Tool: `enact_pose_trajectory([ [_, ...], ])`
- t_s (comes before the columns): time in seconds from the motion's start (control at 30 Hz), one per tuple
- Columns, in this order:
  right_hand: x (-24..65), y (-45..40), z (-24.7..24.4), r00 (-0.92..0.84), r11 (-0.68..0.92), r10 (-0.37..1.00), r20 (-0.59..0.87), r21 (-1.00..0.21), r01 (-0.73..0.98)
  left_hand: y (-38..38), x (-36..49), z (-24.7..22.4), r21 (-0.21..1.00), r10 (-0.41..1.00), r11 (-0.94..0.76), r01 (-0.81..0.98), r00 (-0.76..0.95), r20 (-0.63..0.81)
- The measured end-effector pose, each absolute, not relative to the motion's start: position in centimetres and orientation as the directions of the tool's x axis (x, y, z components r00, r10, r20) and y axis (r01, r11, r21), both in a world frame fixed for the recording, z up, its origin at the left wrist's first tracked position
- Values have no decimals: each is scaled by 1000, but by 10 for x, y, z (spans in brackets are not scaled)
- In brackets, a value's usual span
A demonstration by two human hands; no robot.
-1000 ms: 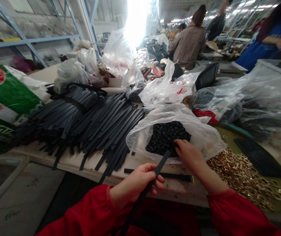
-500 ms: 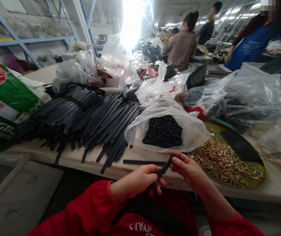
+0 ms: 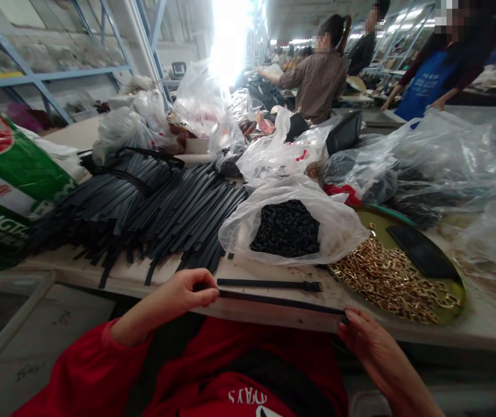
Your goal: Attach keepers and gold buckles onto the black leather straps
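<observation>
A long black strap [image 3: 278, 300] is stretched between my hands along the table's front edge. My left hand [image 3: 187, 292] pinches its left end, and my right hand [image 3: 360, 327] grips its right end, where a small dark piece shows at the fingertips. Just behind it a second black strap [image 3: 265, 284] lies on the table, with a dark loop near its right end. Beyond that, an open plastic bag [image 3: 343, 231] holds small black pieces [image 3: 286, 229]. Gold metal buckles [image 3: 390, 278] fill a round tray [image 3: 458, 289] near my right hand.
Piles of black strips [image 3: 187, 214] cover the table's left side, beside a green bag [image 3: 26, 191]. A black phone-like object [image 3: 421, 252] lies in the tray. Plastic bags [image 3: 282, 150] crowd the back. Two people stand behind, and a person in a blue apron [image 3: 430, 84] is at right.
My hands have moved apart, left hand leftward and right hand rightward and down. The strap between them is now drawn out straight. The lying strap's right end has come into view.
</observation>
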State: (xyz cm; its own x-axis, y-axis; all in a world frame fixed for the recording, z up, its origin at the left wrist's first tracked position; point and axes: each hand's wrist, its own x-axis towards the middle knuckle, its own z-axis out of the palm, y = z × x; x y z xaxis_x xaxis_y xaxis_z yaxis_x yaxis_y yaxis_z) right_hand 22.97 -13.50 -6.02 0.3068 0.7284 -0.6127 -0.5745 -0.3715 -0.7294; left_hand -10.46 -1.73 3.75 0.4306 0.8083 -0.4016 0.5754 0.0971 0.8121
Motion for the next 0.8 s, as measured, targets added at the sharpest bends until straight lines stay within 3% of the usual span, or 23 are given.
enact_pose_trajectory([
  [0.1, 204, -147, -63, 176, -467, 742, -646, -687, -556, -4, -104, 49, 965, 955, 229, 127, 163, -248],
  [0.17, 191, -147, -61, 113, -521, 748, -654, -685, -509, 0, -94, 57, 973, 984, 176, -153, 13, -176],
  [0.2, 187, -145, -59, 103, -530, 752, -651, -691, -491, 0, -86, 60, 964, 986, 164, -210, 10, -166],
  [0.3, 182, -135, -52, 123, -512, 763, -635, -710, -484, -11, -53, 55, 946, 920, 312, -81, 275, -280],
  [0.37, 180, -128, -48, 142, -487, 772, -620, -719, -496, -23, -31, 40, 850, 708, 520, 83, 516, -483],
  [0.47, 174, -120, -41, 174, -429, 783, -597, -721, -544, -39, -10, 11, 683, 429, 722, 108, 705, -565],
  [0.63, 164, -113, -41, 93, -434, 774, -627, -632, -642, -45, -6, -11, 558, 336, 829, 29, 772, -539],
  [0.8, 163, -111, -52, -45, -489, 785, -618, -573, -658, -39, -2, -5, 523, 312, 851, 49, 754, -578],
])
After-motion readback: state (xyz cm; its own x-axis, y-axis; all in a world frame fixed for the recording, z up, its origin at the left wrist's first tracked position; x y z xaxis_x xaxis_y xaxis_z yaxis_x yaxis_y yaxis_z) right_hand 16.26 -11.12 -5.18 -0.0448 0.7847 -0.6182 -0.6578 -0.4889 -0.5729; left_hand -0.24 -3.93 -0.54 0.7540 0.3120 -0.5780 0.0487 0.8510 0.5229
